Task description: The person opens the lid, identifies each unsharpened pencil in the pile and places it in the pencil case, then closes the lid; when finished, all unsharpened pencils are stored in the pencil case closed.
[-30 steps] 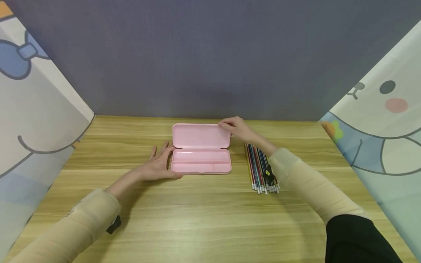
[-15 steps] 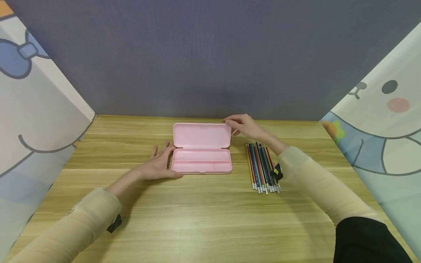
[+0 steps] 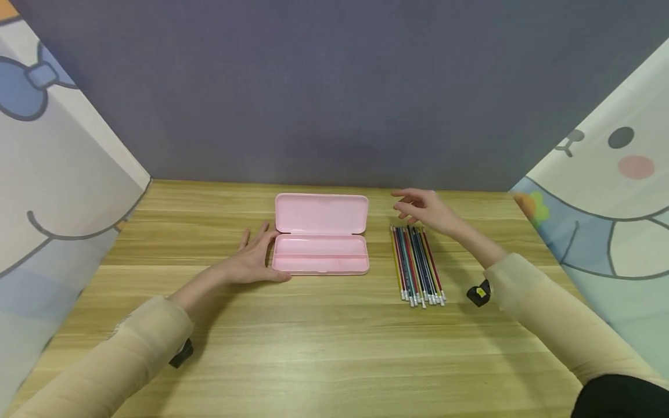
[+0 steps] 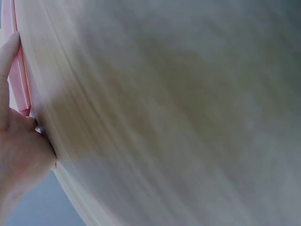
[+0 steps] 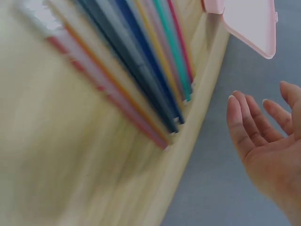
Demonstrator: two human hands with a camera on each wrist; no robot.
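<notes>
A pink pencil case (image 3: 320,233) lies open in the middle of the wooden table (image 3: 313,337), its lid (image 3: 321,213) folded back flat. My left hand (image 3: 254,260) rests flat on the table with its fingers against the case's left end; the left wrist view shows the palm (image 4: 16,155) beside the pink case (image 4: 21,80) edge. A row of coloured pencils (image 3: 416,265) lies to the right of the case. My right hand (image 3: 425,210) hovers just beyond the pencils' far ends, fingers relaxed and holding nothing. The right wrist view shows the pencils (image 5: 136,75), the lid (image 5: 249,23) and the bare hand (image 5: 268,136).
A grey-blue wall stands behind the table. Cartoon-printed panels close in the left side (image 3: 57,191) and the right side (image 3: 606,191). A small black and yellow wrist-mounted device (image 3: 478,294) shows by my right sleeve, another one (image 3: 181,354) under my left sleeve.
My right hand has let go of the lid's right corner and moved right, to above the far ends of the pencils. The lid now lies flat. My left hand has stayed put.
</notes>
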